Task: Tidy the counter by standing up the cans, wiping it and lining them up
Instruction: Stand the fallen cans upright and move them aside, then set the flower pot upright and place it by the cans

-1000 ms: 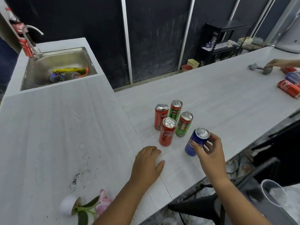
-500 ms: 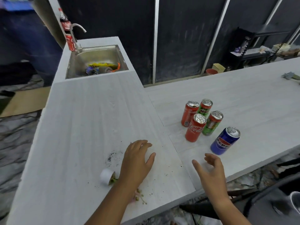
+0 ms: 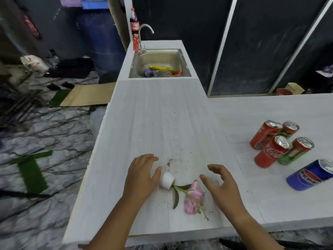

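Several cans stand upright in a cluster at the right of the white counter [image 3: 162, 123]: two red cola cans [image 3: 270, 150], two green-and-red cans [image 3: 295, 150] and, nearer the front edge, a blue Pepsi can [image 3: 311, 175]. A small white pot [image 3: 166, 180] lies tipped over with a pink flower [image 3: 193, 197] spilling from it, and dark soil specks [image 3: 173, 160] lie just beyond. My left hand [image 3: 142, 175] rests against the pot's left side, fingers apart. My right hand [image 3: 220, 183] hovers open just right of the flower. Neither hand holds anything.
A steel sink [image 3: 160, 63] with litter in it sits at the counter's far end, with a tap, a red can [image 3: 136, 42] and a cola bottle [image 3: 134, 21] beside it. The counter's left edge drops to a marbled floor. Dark panels stand behind.
My right hand let go of the Pepsi can, which stands alone now. The view swung left, and both hands came to the tipped pot and flower.
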Tool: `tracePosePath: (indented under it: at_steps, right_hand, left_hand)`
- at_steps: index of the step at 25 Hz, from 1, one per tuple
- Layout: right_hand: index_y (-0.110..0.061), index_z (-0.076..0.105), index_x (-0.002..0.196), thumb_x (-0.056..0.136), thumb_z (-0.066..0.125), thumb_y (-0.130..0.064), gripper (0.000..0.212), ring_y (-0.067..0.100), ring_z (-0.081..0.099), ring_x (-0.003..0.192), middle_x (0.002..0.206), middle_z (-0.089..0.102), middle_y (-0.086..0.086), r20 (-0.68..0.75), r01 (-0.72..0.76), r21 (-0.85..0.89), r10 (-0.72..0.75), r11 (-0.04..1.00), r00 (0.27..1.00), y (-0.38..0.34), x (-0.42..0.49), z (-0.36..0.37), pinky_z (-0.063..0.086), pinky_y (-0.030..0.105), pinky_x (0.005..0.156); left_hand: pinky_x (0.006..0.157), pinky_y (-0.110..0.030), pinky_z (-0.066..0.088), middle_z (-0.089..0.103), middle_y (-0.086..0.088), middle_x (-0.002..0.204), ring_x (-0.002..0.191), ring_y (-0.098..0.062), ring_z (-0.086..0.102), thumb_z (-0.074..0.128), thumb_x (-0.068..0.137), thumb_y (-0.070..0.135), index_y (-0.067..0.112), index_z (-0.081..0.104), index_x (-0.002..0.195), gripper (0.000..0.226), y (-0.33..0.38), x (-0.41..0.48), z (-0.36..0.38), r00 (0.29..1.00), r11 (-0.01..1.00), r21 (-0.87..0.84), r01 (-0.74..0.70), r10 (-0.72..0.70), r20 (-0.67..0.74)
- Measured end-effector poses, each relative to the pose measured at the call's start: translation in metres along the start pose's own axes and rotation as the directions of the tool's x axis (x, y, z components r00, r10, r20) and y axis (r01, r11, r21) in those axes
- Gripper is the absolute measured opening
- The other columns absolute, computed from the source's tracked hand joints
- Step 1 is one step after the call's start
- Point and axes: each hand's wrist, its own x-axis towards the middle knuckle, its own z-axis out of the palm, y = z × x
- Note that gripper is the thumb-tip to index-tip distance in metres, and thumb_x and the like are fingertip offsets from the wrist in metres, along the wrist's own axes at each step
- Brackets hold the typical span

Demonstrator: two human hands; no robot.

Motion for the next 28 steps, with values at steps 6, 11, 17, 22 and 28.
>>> tracePosePath:
  at_steps: [6,11,17,22,28]
  right_hand:
    - [-0.044,0.066,0.116,0.088,0.082,-0.046,0.033,-0.008,0.057,0.121,0.125,0.066,-0.026,0.078,0.017,-0.006,-0.017,1.0,0.997,-0.015,0.006,0.036,0.042,0.023,0.099]
    - [-0.042,0.068,0.114,0.089,0.082,-0.043,0.029,-0.008,0.059,0.119,0.123,0.069,-0.025,0.056,0.031,-0.006,-0.03,1.0,0.998,-0.016,0.016,0.033,0.042,0.02,0.095]
    - [-0.037,0.069,0.115,0.09,0.083,-0.038,0.029,-0.002,0.062,0.12,0.122,0.07,-0.019,0.005,0.013,0.021,-0.013,1.0,1.0,-0.005,0.014,0.013,0.041,0.013,0.093]
    - [-0.038,0.068,0.118,0.091,0.082,-0.037,0.031,0.0,0.061,0.121,0.124,0.069,-0.018,-0.003,0.002,0.019,-0.002,1.0,1.0,0.005,0.009,-0.002,0.045,0.023,0.1]
    - [-0.038,0.068,0.118,0.091,0.082,-0.038,0.03,-0.004,0.062,0.118,0.123,0.07,-0.02,-0.026,-0.012,0.031,0.013,0.999,1.0,0.019,0.004,-0.016,0.048,0.028,0.104]
  left_hand:
    - [0.123,-0.04,0.039,0.063,0.018,0.139,0.132,-0.004,0.053,0.066,0.103,0.045,0.033,0.07,0.132,0.032,-0.04,-0.022,-0.01,1.0,1.0,0.002,0.0,0.0,-0.026]
    - [0.132,-0.033,0.021,0.055,0.027,0.143,0.137,0.008,0.045,0.056,0.105,0.051,0.039,0.062,0.139,0.036,-0.041,-0.026,-0.01,0.997,0.997,-0.021,-0.068,0.069,0.035]
    - [0.132,-0.027,0.011,0.045,0.032,0.153,0.144,0.012,0.035,0.063,0.099,0.035,0.044,0.051,0.149,0.052,-0.017,-0.027,0.001,0.951,0.968,-0.13,-0.215,0.238,0.198]
    - [0.133,-0.031,0.004,0.035,0.033,0.164,0.152,0.011,0.026,0.066,0.099,0.025,0.05,0.042,0.157,0.068,-0.014,-0.022,0.01,0.897,0.949,-0.087,-0.303,0.314,0.31]
    - [0.134,-0.038,0.017,0.051,0.024,0.158,0.147,0.004,0.043,0.076,0.098,0.028,0.041,0.057,0.151,0.058,-0.008,-0.022,0.019,0.905,0.949,-0.082,-0.305,0.316,0.284]
